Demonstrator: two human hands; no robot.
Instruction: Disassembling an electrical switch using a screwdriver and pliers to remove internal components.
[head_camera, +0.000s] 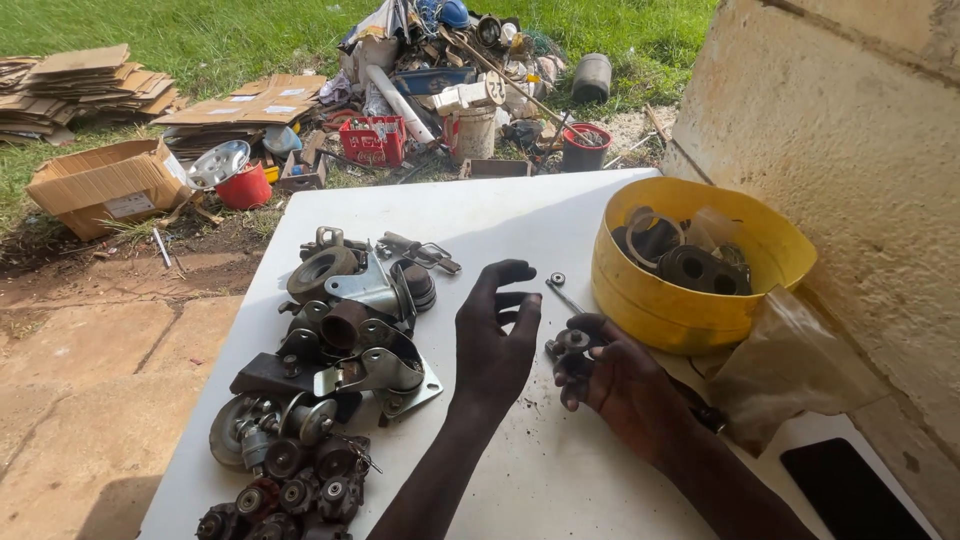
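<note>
My right hand (615, 385) rests palm-up on the white table (500, 215) and holds small round metal parts (572, 342), like a bearing or washers, at its fingertips. My left hand (497, 335) hovers just to their left, fingers curled and apart, holding nothing. A thin bolt with a washer (560, 288) lies on the table just beyond both hands. To the left sits a heap of caster wheels and metal brackets (335, 350).
A yellow tub (680, 300) with rings and black parts stands at the right beside a brown bag (780, 370) and a concrete wall (850, 170). A dark phone (850, 490) lies at the near right. Beyond the table are cardboard (100, 180), buckets and junk on grass.
</note>
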